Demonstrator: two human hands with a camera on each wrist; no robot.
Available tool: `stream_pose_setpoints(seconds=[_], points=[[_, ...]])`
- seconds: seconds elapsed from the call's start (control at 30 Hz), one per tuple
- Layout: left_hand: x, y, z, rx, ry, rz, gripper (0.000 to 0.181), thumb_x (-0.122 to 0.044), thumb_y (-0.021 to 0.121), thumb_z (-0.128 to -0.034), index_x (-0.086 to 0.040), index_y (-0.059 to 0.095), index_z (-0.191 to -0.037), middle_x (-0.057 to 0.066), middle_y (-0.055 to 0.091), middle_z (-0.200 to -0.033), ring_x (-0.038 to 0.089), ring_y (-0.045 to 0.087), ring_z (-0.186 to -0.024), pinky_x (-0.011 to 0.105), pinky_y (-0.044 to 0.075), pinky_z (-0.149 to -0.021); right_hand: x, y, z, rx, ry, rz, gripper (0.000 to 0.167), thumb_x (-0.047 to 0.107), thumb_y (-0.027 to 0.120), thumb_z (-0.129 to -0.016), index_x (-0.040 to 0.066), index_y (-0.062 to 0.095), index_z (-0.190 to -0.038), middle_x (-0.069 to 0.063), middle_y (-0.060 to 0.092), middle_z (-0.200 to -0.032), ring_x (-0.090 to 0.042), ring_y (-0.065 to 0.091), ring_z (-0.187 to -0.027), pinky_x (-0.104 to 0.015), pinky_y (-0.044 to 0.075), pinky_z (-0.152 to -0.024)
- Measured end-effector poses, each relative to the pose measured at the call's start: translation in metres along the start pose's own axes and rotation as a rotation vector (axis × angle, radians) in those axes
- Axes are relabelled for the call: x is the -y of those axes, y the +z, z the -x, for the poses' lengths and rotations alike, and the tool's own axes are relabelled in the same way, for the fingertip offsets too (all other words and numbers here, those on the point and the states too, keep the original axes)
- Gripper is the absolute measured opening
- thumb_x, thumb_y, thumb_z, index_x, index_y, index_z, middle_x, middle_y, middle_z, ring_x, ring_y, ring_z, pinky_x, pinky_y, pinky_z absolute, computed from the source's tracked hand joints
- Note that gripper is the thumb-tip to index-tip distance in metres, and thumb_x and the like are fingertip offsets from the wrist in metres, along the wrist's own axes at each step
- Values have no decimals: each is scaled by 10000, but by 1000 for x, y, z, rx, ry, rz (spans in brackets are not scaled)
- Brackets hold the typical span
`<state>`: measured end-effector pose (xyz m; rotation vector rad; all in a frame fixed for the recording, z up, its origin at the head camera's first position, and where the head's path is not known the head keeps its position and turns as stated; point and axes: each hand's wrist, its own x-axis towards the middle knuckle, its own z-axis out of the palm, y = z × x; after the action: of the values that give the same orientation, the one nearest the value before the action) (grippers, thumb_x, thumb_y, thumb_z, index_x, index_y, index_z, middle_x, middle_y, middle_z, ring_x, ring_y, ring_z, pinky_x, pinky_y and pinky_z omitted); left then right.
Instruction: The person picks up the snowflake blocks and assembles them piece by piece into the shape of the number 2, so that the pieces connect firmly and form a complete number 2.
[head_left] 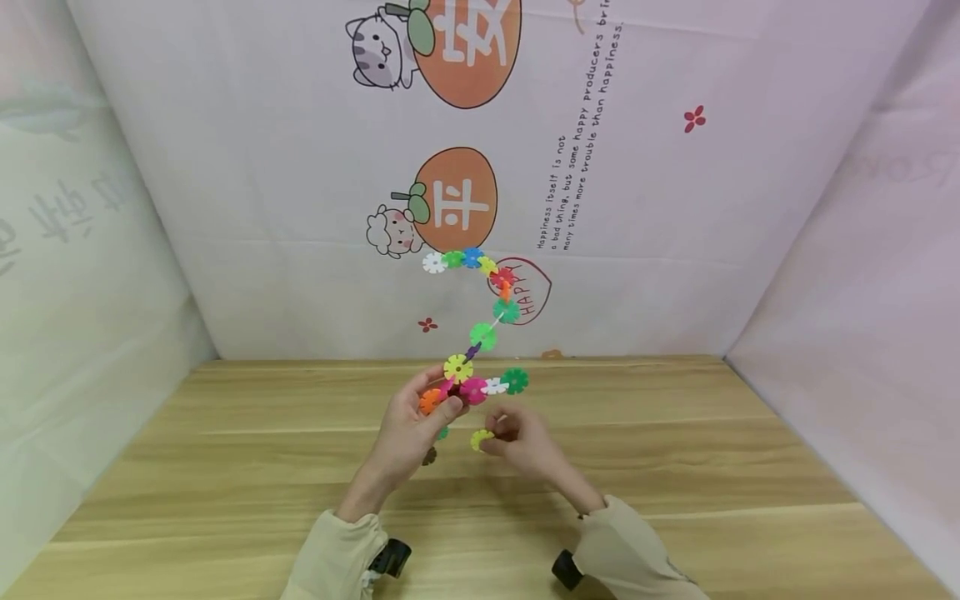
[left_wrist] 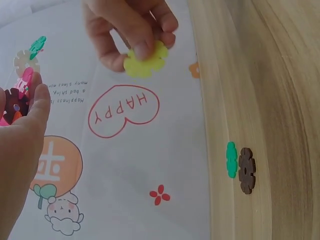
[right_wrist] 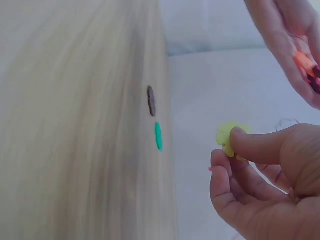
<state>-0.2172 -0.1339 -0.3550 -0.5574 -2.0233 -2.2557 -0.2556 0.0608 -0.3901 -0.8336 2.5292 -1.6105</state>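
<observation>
My left hand (head_left: 401, 435) grips the lower part of a bent chain of interlocking snowflake discs (head_left: 483, 337). The chain curves up to a white disc (head_left: 434, 263) at its top end. A short branch runs right through pink and white to a dark green disc (head_left: 516, 381). Between thumb and fingers, my right hand (head_left: 531, 443) pinches a single yellow snowflake disc (left_wrist: 145, 61), a little apart from the chain. Loose on the table lie a green disc (left_wrist: 231, 160) and a brown disc (left_wrist: 247, 171), side by side below the left hand.
The wood-grain table (head_left: 712, 467) meets a printed white cloth backdrop (head_left: 637, 275) at its far edge. Cloth walls stand at left and right. A dark strap device (head_left: 392, 557) sits at the left sleeve, another (head_left: 567, 570) at the right.
</observation>
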Motion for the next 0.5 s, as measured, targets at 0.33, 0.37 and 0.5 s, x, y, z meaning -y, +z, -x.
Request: stream_pose_setpoints(seconds=[0.33,0.37,0.5], points=[[0,-3,-1,-7,-13,0,454,-59,558,-963,-29,409,-1390,201,480,-1309,335,609,-1104,358,486,-914,6,-35,8,-170,51,-87,144,-54,700,-828,-24,572,-890,-123,663,-810,-195,645,-715,-233,530,-636],[0,-3,0,-10,-15,-2,460,-60,560,-963,-27,405,-1394,199,480,-1311,338,607,-1106,374,479,-922,8,-39,9,-183,52,-99,147,-53,699,-830,-30,571,-897,-127,664,-820,-198,655,-727,-237,535,-646],[0,-5,0,-13,-20,-16,466,-70,565,-962,-26,403,-1397,201,502,-1309,322,609,-1110,371,472,-929,15,-52,10,-241,51,-120,173,-49,709,-824,-43,560,-912,-135,655,-833,-168,666,-738,-269,545,-676]])
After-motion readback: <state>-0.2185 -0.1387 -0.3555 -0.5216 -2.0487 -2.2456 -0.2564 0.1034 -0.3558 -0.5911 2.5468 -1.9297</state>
